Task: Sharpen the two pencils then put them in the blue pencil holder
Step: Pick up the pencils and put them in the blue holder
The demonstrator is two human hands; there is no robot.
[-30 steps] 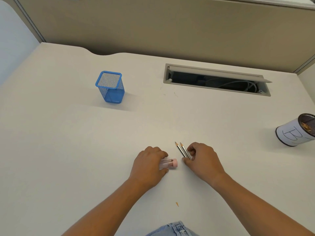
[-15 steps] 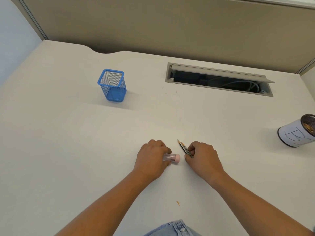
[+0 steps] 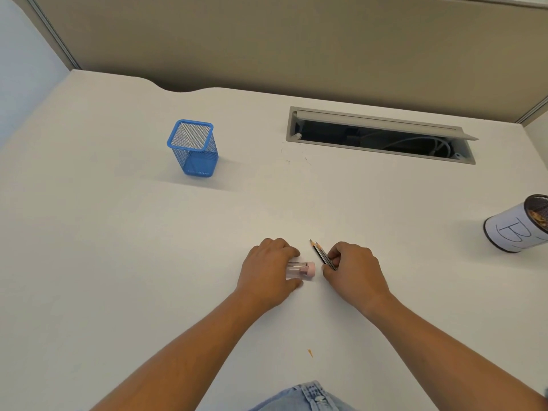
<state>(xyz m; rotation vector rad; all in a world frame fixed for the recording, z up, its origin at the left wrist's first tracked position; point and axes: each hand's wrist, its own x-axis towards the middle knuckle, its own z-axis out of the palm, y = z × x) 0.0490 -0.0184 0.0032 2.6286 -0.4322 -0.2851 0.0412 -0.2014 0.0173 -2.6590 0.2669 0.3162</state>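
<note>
Two dark pencils (image 3: 321,254) lie side by side, their sharpened tips pointing away and to the left. My right hand (image 3: 353,271) pinches their rear ends against the white desk (image 3: 118,262). Just left of them my left hand (image 3: 268,269) holds a clear sharpener with a pink cap (image 3: 302,269) flat on the desk, cap toward the pencils. The blue mesh pencil holder (image 3: 194,148) stands upright and empty far off at the back left.
An open cable slot (image 3: 379,136) with cables inside is cut into the desk at the back right. A white cup marked "B" (image 3: 517,229) holding shavings stands at the right edge. One small orange shaving (image 3: 310,353) lies near the front edge.
Both hands stay at the same spot on the desk. My right hand has drawn the two pencils closer together. The camera has tilted slightly.
</note>
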